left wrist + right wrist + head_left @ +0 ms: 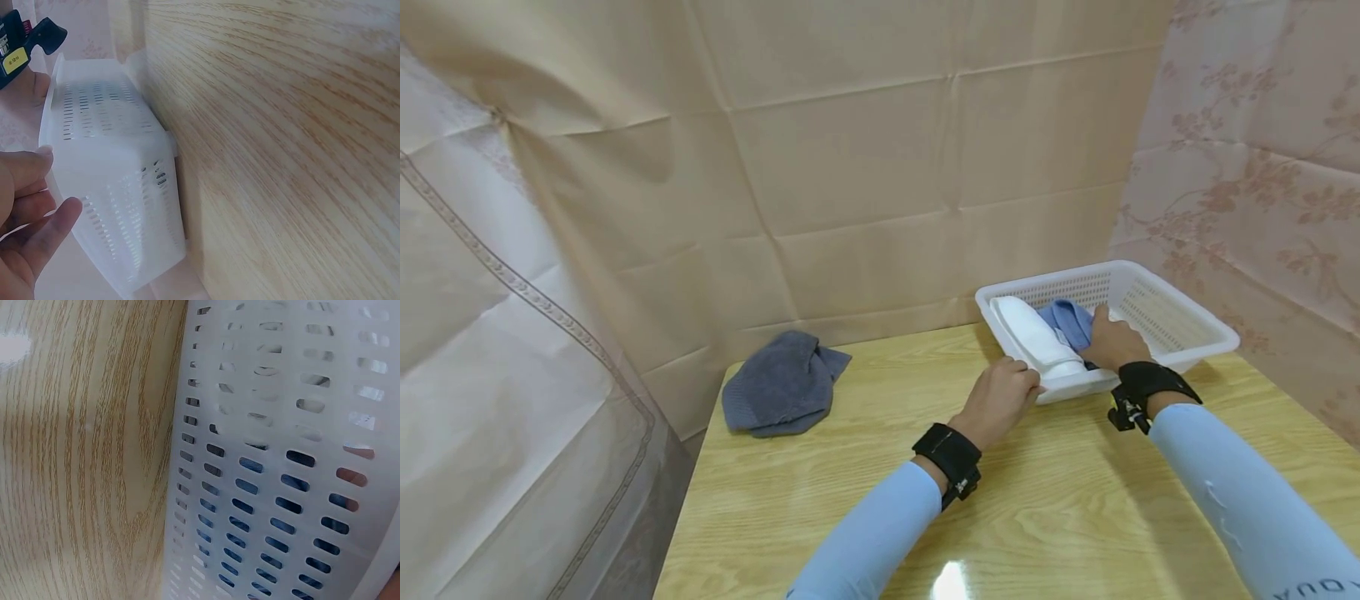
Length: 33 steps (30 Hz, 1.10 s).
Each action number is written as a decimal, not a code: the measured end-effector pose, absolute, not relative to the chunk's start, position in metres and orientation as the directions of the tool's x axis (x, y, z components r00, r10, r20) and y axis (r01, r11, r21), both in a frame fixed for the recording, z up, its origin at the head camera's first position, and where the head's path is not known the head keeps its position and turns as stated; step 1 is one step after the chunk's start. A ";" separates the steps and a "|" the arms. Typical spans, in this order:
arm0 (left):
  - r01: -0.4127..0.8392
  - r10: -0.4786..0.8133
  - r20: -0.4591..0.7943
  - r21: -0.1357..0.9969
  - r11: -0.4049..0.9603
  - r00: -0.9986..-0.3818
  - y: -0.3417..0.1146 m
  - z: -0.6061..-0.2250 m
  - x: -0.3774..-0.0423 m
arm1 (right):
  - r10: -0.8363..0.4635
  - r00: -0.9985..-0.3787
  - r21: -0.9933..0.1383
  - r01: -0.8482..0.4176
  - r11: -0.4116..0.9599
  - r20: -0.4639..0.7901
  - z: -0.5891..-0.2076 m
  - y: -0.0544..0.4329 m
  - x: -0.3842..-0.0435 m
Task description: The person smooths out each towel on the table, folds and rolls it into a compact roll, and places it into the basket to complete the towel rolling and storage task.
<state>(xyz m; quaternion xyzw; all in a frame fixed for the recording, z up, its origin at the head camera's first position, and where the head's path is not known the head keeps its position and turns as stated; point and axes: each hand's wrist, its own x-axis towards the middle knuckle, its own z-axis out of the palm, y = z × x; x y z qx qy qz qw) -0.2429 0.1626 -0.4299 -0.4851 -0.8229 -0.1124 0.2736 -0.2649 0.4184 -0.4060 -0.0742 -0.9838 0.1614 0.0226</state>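
Observation:
A white perforated plastic basket [1195, 337] stands at the table's back right. My left hand [996, 400] grips its rim at the near left corner; in the left wrist view its fingers [28, 172] lie at the basket's edge. Inside, a rolled white towel [1033, 333] lies along the left wall. Beside the roll is a folded blue towel [1067, 321], and my right hand [1116, 342] reaches over the near rim and holds it, fingertips hidden in the basket. Through the slots in the right wrist view, blue cloth [247, 487] shows. A crumpled dark grey towel [782, 383] lies at the table's left.
The wooden table [850, 492] runs up to a beige cloth hanging [850, 167] behind it. A floral cloth [1262, 192] hangs close on the basket's right, and a pale curtain [497, 375] hangs beyond the table's left edge.

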 end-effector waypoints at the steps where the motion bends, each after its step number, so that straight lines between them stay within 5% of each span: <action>1: 0.859 0.737 0.558 -0.080 0.505 -0.381 0.163 -0.430 -0.242 | 0.147 -0.989 -0.318 0.135 0.939 0.014 -0.406 0.419 -0.264; 20: 0.855 0.728 0.544 -0.036 0.517 -0.417 0.164 -0.430 -0.242 | -0.140 -0.988 -0.337 -0.110 0.935 -0.064 -0.401 0.438 -0.264; 33: 0.866 0.763 0.448 0.052 0.498 -0.466 0.144 -0.436 -0.257 | -0.074 -0.972 -0.354 -0.151 0.923 0.222 -0.415 0.430 -0.267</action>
